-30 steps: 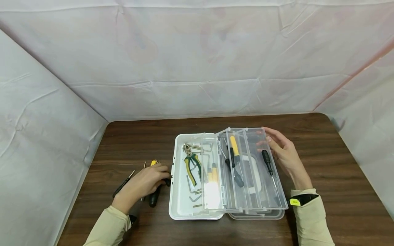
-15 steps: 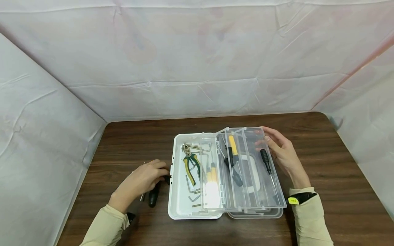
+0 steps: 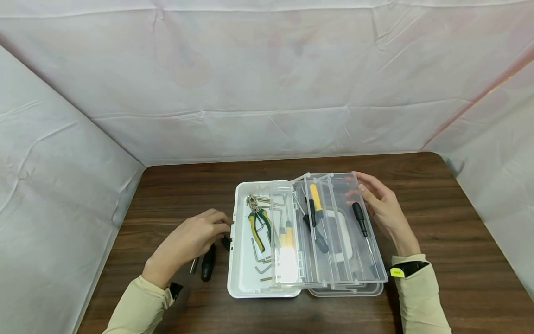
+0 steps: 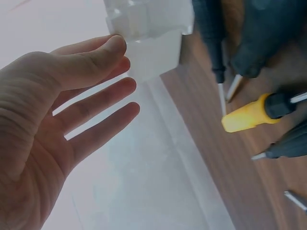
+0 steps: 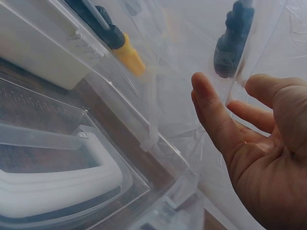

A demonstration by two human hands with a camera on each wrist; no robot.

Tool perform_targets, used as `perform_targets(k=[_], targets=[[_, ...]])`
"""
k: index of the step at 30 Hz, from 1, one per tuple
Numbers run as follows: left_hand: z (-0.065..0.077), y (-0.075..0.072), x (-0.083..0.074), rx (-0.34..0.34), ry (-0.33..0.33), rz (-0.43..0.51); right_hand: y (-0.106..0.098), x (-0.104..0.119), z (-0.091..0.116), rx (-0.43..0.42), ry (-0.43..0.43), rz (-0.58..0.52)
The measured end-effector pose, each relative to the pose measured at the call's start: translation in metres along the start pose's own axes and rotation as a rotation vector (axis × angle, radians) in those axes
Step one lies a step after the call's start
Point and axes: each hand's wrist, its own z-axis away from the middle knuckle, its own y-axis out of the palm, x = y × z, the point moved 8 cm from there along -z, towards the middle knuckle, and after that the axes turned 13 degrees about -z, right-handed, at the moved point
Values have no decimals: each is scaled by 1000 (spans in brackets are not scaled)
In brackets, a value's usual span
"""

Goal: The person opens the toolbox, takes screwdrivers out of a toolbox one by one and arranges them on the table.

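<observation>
My left hand hovers beside the left wall of the white toolbox base. In the left wrist view its fingers are extended, thumb tip near the index finger, with no tool between them. Below it lie a yellow-handled screwdriver and black-handled tools, partly hidden by the hand in the head view. My right hand holds the far right edge of the clear compartment tray, thumb on one side and fingers on the other. A black screwdriver and a yellow-handled screwdriver lie in the tray.
Green-and-yellow pliers and several hex keys lie in the white base. A clear lid with a white handle sits beneath the tray. Light cloth walls surround the brown table.
My left hand has shifted slightly, and the black screwdriver and yellow handle once seen beside it are now hidden behind it. My right hand and the tray stay in place.
</observation>
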Motion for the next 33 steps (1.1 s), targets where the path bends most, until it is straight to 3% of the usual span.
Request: perform_targets(k=[11,26,33], targets=[[-16,-22,-11,-51,61,-74,0,0,0,-1,-14,4],[-54,-47,-46,-152,227,-153,-1,0,0,-4,-18,-8],[-76,-55,-65,-148,299,-209,0,-1,-1,0,-18,-1]])
